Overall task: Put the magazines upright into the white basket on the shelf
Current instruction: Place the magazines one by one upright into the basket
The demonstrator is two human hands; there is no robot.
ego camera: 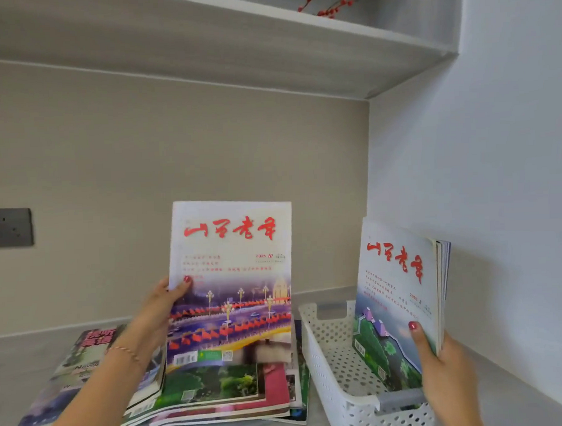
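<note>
Grey shelf; left hand grips magazine upright, title up.

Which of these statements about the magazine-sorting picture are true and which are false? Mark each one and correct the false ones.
1. The left hand holds a magazine upright above the flat pile. True.
2. The white basket holds no magazines. False: a few upright magazines stand in it, against its right side.
3. The right hand has a grip on the magazines in the basket. True.
4. The pile of magazines lies to the right of the basket. False: it lies to its left.
5. The basket has solid, unperforated walls. False: they are perforated with holes.
</note>
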